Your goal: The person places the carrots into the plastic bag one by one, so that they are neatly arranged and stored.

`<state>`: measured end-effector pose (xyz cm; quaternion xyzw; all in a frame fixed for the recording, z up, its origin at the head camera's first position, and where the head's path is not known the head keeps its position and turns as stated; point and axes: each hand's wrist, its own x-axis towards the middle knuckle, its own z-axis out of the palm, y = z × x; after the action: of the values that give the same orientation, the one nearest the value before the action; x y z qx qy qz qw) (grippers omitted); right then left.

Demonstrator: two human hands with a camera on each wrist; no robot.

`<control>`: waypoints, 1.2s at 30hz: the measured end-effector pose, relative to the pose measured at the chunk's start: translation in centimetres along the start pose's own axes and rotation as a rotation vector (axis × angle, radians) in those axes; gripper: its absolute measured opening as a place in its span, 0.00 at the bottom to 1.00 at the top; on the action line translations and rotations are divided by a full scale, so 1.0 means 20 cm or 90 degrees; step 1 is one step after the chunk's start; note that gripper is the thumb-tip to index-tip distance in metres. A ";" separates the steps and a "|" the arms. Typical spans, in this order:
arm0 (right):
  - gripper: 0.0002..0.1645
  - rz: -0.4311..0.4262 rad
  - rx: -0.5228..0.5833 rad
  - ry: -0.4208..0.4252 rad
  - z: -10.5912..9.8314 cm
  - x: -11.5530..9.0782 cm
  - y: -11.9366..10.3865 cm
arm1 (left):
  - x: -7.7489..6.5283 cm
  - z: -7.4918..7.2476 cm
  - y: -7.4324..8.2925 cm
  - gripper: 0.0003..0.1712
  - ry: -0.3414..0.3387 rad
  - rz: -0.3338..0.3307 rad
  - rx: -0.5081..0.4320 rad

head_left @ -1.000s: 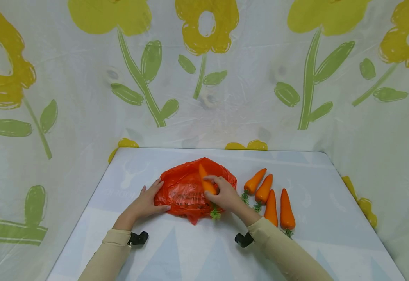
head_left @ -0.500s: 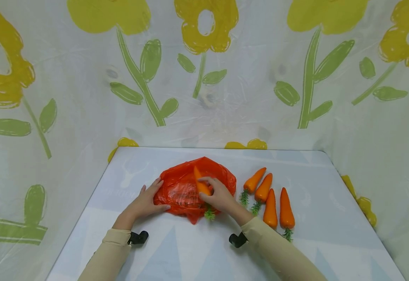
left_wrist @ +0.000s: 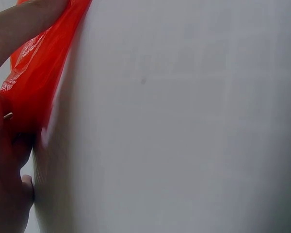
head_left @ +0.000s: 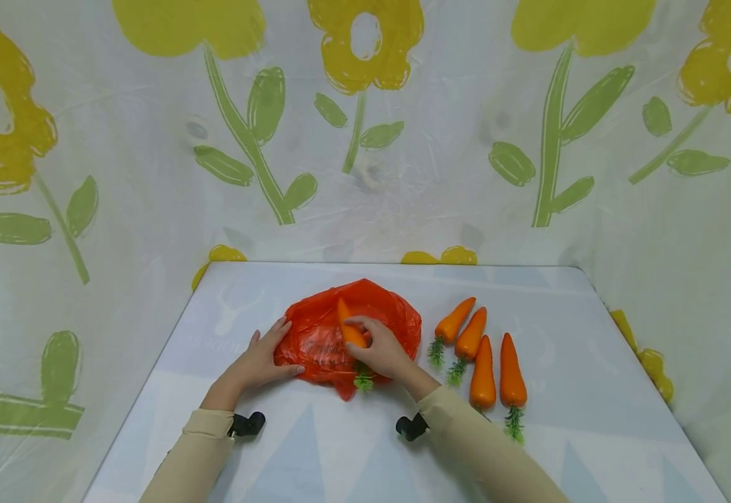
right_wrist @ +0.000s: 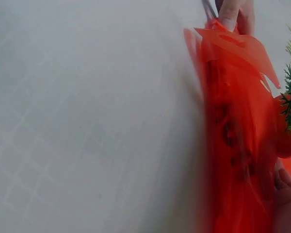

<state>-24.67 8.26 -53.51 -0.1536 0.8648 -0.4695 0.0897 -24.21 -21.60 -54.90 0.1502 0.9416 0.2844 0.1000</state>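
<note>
Pale table (head_left: 308, 461): right hand (head_left: 379, 348) pinching carrot (head_left: 353, 336) over red bag (head_left: 315, 323); left hand (head_left: 263, 358), spread wide, should steady the bag.

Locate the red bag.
In the head view, the bag lies on the table, just below centre, with the left hand at its left edge and four loose carrots to its right.

Left of centre on the pale rectangular tabletop (head_left: 556, 314) lies a red thin-plastic bag (head_left: 324, 328), the left hand (head_left: 263, 362) at its left side. Over it, in the right hand (head_left: 382, 349), is an orange tapered carrot (head_left: 350, 333). Four loose orange tapered carrots (head_left: 482, 374) lie between bag and right edge.
</note>
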 end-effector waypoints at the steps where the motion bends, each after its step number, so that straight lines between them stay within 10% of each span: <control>1: 0.28 -0.002 0.004 -0.002 0.01 0.00 0.00 | 0.00 0.00 0.00 0.62 0.001 0.002 0.000; 36: 0.29 0.037 -0.032 -0.022 0.16 0.09 -0.10 | 0.01 0.01 -0.03 0.62 0.005 0.012 0.020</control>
<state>-25.06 4.08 -53.68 -0.1392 0.8788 -0.4418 0.1145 -24.53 -21.86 -55.42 0.1594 0.9448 0.2712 0.0917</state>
